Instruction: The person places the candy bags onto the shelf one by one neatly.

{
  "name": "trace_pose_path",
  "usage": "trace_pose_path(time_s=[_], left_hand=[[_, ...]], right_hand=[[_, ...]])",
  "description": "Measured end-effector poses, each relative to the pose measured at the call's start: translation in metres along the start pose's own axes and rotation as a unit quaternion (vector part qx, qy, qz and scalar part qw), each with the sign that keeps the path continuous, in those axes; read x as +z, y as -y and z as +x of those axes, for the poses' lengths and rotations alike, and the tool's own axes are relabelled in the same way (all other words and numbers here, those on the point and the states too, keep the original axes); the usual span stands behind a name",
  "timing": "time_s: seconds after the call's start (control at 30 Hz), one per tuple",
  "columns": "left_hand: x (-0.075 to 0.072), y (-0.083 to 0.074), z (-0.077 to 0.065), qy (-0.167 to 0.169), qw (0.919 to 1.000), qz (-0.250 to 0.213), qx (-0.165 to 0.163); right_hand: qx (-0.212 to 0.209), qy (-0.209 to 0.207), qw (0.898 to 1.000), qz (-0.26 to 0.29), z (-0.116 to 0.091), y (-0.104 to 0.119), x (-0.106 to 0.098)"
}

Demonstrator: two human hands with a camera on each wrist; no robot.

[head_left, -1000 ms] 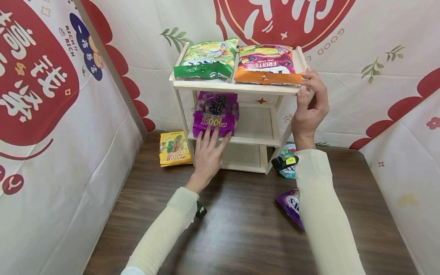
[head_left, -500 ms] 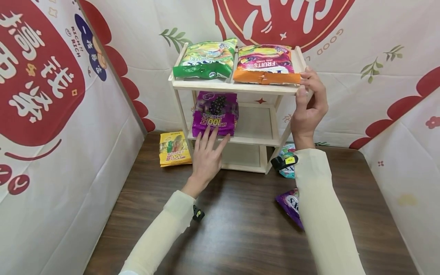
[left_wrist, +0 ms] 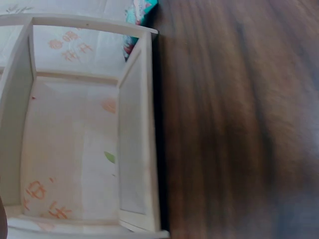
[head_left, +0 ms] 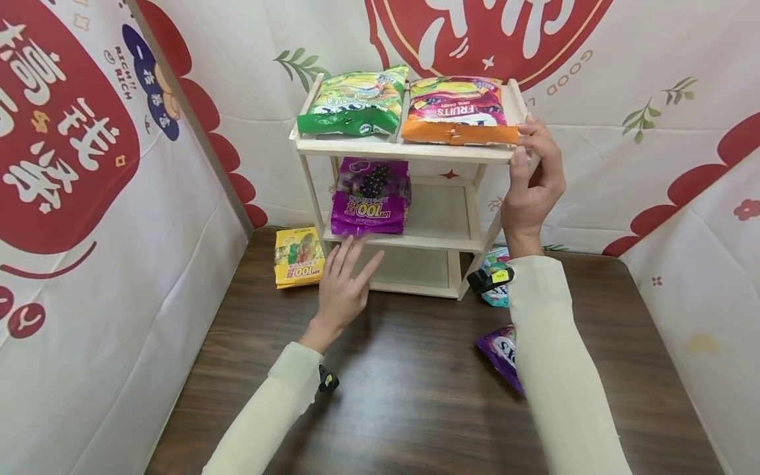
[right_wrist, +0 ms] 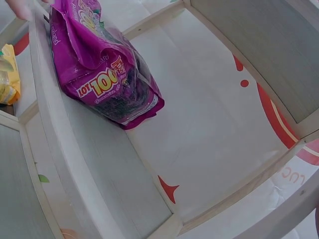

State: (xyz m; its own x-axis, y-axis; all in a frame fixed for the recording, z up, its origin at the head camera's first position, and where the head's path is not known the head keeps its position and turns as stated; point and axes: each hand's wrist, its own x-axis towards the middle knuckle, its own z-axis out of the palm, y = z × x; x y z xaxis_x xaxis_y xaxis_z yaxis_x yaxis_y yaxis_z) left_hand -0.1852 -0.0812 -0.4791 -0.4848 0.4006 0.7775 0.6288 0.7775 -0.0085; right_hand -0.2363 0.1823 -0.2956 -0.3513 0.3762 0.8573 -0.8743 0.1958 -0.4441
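Note:
A purple bag of gummies (head_left: pixel 369 204) marked "LOT 100" stands leaning back at the left of the middle tier of a small wooden shelf rack (head_left: pixel 410 150). My left hand (head_left: pixel 343 284) is just below that tier's front edge, fingers spread and holding nothing. In the right wrist view, fingertips (right_wrist: pixel 19 7) show beside the purple bag's lower end. My right hand (head_left: pixel 534 188) grips the rack's top right corner, thumb in front and fingers at the side. On the top tier lie a green candy bag (head_left: pixel 356 102) and a pink-and-orange candy bag (head_left: pixel 457 109).
A yellow gummy bag (head_left: pixel 297 267) lies on the dark wooden table (head_left: pixel 404 396) left of the rack. To the right are a teal candy bag (head_left: pixel 497 297) and a dark purple bag (head_left: pixel 499 356), partly hidden by my right arm. Printed cloth walls enclose the table.
My left hand has drawn back from the purple bag's lower edge, toward me and slightly left. The bag stays on the middle tier. My right hand keeps its grip on the rack.

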Motion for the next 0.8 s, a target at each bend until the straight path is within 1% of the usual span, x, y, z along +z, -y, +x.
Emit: trace_pose_path(time_s=[0.1, 0.27, 0.37, 0.43, 0.53, 0.63, 0.73, 0.8], left_hand=[[0.000, 0.003, -0.012, -0.016, 0.9998, -0.004, 0.006], [-0.001, 0.008, -0.032, -0.056, 0.9983, -0.007, 0.012], [-0.002, 0.012, -0.042, -0.067, 0.9977, -0.007, 0.010], [-0.003, 0.017, -0.048, -0.064, 0.9979, -0.007, 0.007], [-0.003, 0.024, -0.058, -0.049, 0.9988, -0.005, 0.001], [-0.004, 0.031, -0.069, -0.037, 0.9992, -0.002, -0.012], [-0.003, 0.038, -0.079, -0.022, 0.9989, 0.001, -0.041], [-0.003, 0.041, -0.084, -0.001, 0.9977, 0.002, -0.068]], right_hand=[[-0.002, -0.001, 1.000, 0.005, 0.000, 0.000, -0.001], [0.000, 0.003, 1.000, 0.008, -0.001, 0.001, -0.001], [-0.001, 0.004, 1.000, 0.009, -0.002, 0.001, 0.000], [-0.002, 0.004, 1.000, 0.011, -0.001, 0.001, 0.000], [-0.004, 0.004, 1.000, 0.012, -0.001, 0.002, 0.000], [-0.004, 0.003, 1.000, 0.010, -0.001, 0.002, 0.000], [-0.004, 0.005, 1.000, 0.006, 0.000, 0.002, -0.001], [-0.004, 0.005, 1.000, 0.003, 0.000, 0.002, -0.001]])
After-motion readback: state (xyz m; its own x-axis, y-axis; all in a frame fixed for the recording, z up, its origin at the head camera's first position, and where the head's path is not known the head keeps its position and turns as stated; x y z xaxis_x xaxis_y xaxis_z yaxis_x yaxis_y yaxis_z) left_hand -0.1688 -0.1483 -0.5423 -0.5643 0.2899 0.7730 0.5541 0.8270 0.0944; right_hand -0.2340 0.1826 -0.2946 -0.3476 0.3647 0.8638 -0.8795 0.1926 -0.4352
